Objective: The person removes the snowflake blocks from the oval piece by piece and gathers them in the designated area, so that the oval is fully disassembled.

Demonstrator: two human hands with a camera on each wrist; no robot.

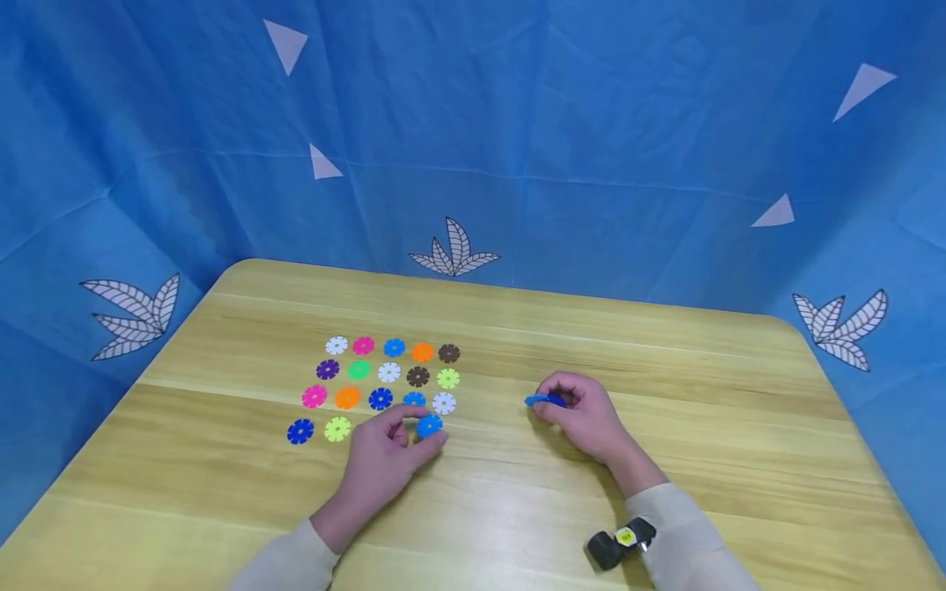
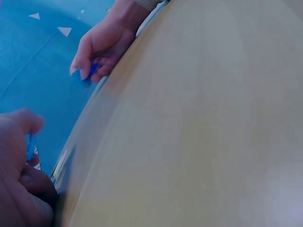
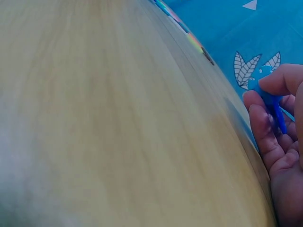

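My left hand [image 1: 384, 455] is at the near right end of the rows of notched plastic discs, with a light blue snowflake disc [image 1: 429, 425] pinched between thumb and index finger. In the left wrist view, part of that disc [image 2: 31, 146] shows between the fingers. Further right, my right hand [image 1: 584, 410] grips several blue discs over the table. A light blue disc [image 3: 261, 78] sits under the thumb in the right wrist view, and a darker blue disc [image 3: 279, 116] sticks out below it. The fingers hide how many discs are there.
Rows of coloured discs lie flat on the wooden table [image 1: 517, 509], among them a lime disc [image 1: 337, 428], a white disc [image 1: 443, 403] and a brown disc [image 1: 448, 353]. A black device [image 1: 621, 542] is by the right sleeve. Blue cloth [image 1: 517, 123] hangs behind the table.
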